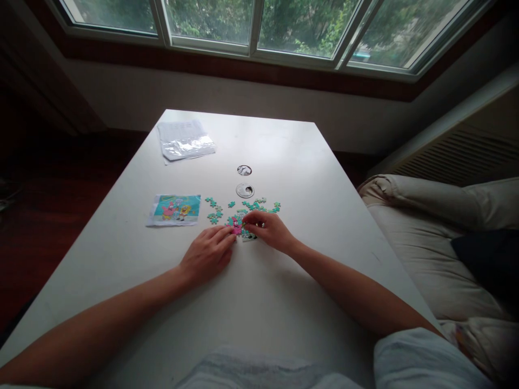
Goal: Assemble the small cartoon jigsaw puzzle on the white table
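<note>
Jigsaw, partly assembled, pink figure visible on its L part, lies mid-frame on our white surface, right btwn our two hands. Our L hand is flat & relaxed, palm down, grasping nothing we can see, fingertips touching the jigsaw's L edge. Our R hand is over the R part, thumb & index close together; can't tell if they pinch a pc, too small & partly hidden.

Loose pcs, mostly green/teal, are scattered just above & upper L of the jigsaw; more sit above our R hand. Picture sheet w/ cartoon figures on teal lies L of those, left of frame center. Two round items, an upper disc & a lower disc, lie above the pcs, close but apart; can't ID them. Clear plastic w/ white paper is at the surface's far L corner, upper L of frame.

Farther out: window w/ greenery across top, beige sofa at R w/ dark cushion, reddish floor at L.
</note>
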